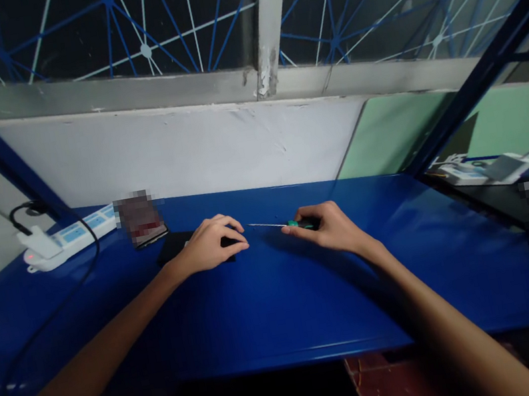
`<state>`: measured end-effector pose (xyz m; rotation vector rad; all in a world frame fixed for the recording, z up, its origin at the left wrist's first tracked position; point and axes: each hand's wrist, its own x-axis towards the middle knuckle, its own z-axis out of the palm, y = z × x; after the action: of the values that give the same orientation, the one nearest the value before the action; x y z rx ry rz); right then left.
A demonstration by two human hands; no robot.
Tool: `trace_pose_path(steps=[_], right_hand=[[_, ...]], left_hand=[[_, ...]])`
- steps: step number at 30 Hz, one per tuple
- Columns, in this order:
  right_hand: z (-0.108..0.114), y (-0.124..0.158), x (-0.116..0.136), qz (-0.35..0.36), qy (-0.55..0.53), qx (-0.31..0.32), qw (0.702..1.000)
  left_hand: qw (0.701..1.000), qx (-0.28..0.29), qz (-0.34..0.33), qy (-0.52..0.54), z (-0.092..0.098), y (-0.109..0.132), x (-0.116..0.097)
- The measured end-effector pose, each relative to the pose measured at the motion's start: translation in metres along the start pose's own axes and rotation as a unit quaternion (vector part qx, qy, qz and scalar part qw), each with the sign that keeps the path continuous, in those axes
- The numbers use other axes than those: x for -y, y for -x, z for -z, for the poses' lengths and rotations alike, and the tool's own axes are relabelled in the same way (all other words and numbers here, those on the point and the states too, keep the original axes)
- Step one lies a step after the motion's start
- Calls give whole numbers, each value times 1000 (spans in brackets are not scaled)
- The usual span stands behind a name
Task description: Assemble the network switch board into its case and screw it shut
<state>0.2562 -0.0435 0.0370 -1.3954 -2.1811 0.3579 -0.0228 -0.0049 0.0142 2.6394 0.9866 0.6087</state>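
Note:
My right hand [333,227] is closed around the green and black handle of a screwdriver [293,225]. Its thin metal shaft points left, toward my left hand [211,241]. The fingers of that hand are curved, with a gap between the thumb and the fingertips and nothing visible in them. Below and behind my left hand lies a flat black object [170,246] on the blue table [272,305]; the hand hides much of it, and I cannot tell whether they touch. A few tiny dark specks, too small to name, lie near the screwdriver's tip.
A white power strip [72,235] with a plugged-in black cable [95,243] sits at the left. Beside it is a blurred-out dark, box-like object [141,220]. Blue frame posts rise at both sides. Electronic items [507,167] crowd a dark surface at the right.

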Motion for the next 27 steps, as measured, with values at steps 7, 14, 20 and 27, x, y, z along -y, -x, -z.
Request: trace_pose_path(steps=[7, 14, 20, 27], right_hand=[[5, 2, 1, 9, -25, -5, 1000], [5, 4, 3, 7, -27, 5, 1000], [5, 5, 6, 16, -19, 6, 1000], [5, 5, 7, 17, -13, 0, 1000]], left_hand=[[999, 7, 43, 25, -2, -28, 2], [996, 19, 42, 79, -6, -21, 4], [995, 35, 53, 72, -10, -20, -1], [995, 40, 85, 32, -18, -22, 10]])
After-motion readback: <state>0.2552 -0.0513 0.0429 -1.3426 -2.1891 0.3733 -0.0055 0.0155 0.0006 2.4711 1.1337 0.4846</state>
